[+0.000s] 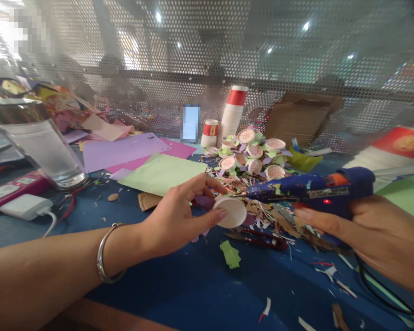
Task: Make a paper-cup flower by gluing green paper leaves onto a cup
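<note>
My left hand (193,209) pinches a small round white paper cup bottom (232,214) between thumb and fingers, above the blue table. In my right hand (369,230) is a blue hot glue gun (317,191) with a red light lit on its side. Its nozzle points left and reaches the upper edge of the white piece; whether it touches cannot be made out. A bit of purple paper shows behind the white piece. Just below lie dark red thread snips (262,238) and a green paper cutout (230,254).
Several cup-bottom paper flowers (253,151) are heaped behind, among paper scraps. Stacked paper cups (232,112) and a lit phone (190,123) stand at the back. A glass of water (51,147), a power strip (15,191) and coloured sheets (162,172) lie leftward. A black cord (379,287) trails at right.
</note>
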### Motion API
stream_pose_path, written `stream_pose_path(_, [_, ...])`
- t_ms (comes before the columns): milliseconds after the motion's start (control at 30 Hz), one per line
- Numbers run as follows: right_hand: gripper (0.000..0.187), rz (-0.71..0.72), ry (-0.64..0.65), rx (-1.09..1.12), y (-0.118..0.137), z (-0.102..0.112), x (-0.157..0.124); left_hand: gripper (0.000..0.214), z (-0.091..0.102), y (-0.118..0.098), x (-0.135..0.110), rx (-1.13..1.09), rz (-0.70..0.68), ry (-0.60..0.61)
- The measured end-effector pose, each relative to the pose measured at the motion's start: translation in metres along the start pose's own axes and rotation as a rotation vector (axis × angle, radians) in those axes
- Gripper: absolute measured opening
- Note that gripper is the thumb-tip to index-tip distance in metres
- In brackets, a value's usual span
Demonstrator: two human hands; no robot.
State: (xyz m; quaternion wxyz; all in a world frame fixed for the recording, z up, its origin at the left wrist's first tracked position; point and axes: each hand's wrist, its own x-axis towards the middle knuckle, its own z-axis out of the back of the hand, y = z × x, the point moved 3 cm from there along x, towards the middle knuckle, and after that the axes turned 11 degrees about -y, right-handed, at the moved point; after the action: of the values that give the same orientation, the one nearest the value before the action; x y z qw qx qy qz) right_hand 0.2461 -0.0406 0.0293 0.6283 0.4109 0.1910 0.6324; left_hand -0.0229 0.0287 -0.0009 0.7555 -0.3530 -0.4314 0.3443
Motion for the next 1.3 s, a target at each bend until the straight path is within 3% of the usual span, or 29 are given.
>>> stream_pose_path(667, [0.039, 0.009, -0.033, -0.100, -0.002, 0.003, -0.001, 0.026, 0.000, 0.000, 0.000, 0.042, -0.018, -0.014])
stream_pose_path(1133, [0.030, 0.074, -0.057, -0.082, 0.005, 0.001, 0.004, 0.024, 0.001, -0.004, -0.002, 0.078, -0.107, -0.036])
stream_pose_path(1300, [0.027, -0.012, -0.040, 0.008, 0.008, 0.000, 0.002, 0.024, 0.001, -0.005, -0.002, 0.048, -0.086, -0.019])
